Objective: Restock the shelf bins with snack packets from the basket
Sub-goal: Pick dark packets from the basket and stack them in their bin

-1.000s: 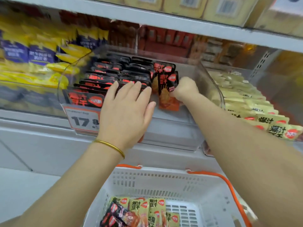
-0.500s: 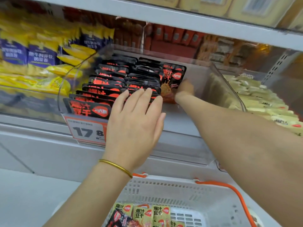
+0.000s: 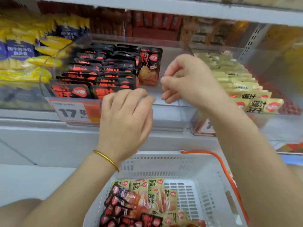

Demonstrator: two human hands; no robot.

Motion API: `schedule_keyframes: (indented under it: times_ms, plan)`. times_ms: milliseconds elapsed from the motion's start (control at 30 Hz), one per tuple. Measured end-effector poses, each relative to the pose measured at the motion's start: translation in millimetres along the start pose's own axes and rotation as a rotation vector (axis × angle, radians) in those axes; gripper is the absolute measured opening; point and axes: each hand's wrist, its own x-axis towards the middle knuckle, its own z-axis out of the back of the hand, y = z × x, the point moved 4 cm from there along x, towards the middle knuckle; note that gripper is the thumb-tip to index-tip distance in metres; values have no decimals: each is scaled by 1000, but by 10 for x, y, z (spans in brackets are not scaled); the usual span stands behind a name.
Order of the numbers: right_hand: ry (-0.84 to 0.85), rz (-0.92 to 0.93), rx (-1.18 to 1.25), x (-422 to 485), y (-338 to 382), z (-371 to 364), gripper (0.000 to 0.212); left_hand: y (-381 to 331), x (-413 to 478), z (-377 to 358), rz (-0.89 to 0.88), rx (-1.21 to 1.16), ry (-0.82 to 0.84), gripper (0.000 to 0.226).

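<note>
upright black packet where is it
Head view, centre: the upright black packet stands in the clear bin, right of the black packet rows and left of the right hand.

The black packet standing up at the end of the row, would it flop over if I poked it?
The black packet is thin and flat and stands on its narrow edge, with bare bin floor beside it, so a poke would likely tip it over. It looks like soft, shiny film, so it is probably bendy, light and a bit slippery.
</note>
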Motion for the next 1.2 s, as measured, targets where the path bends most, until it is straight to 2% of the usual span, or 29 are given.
schedule_keyframes:
  times_ms: [33,100,234,300,367,434,467,534,601,734,835,901,1035,1135,1202]
  plan:
    - [72,-5,36,-238,-92,23,21,-94,-53,-13,-12,-27,51,24]
    - [228,-128,-3,-610,-519,-49,21,-266,-224,-94,-23,-71,209,23]
    - [677,-488,-384,-1142,-1810,-510,15,-524,-815,-399,-31,-174,686,32]
    - [876,-514,-654,-1368,-2352,-780,12,-628,-1061,-472,-40,-200,864,42]
    - [1059,-450,-843,-1634,-2702,-993,14,-717,-1210,-495,-26,-201,975,44]
    - [1242,-467,-856,-1905,-2913,-1104,15,-739,-1275,-558,-6,-199,1032,36]
    - [1301,-483,-831,-2011,-2976,-1127,25,-738,-1275,-585,7,-204,1037,33]
    - [1328,-470,-775,-2142,-3044,-1185,39,-748,-1241,-618,12,-205,1031,34]
    - [1267,-425,-714,-2180,-3089,-1266,39,-748,-1236,-653,13,-178,1062,32]
    - [1230,-283,-778,-2219,-3141,-1390,29,-775,-1224,-677,10,-137,1091,32]
    - [1216,-181,-842,-2248,-3111,-1444,10,-787,-1231,-700,17,-145,1104,31]
    - [1178,-158,-828,-2166,-3060,-1442,9,-769,-1243,-707,23,-134,1104,31]
    - [1068,-232,-682,-1754,-2814,-1261,19,-722,-1261,-713,41,-117,1155,31]
    - [984,-400,-440,-1450,-2576,-984,17,-690,-1284,-725,69,-109,1220,31]
    - [946,-442,-305,-1334,-2382,-818,22,-656,-1295,-739,109,-122,1263,31]
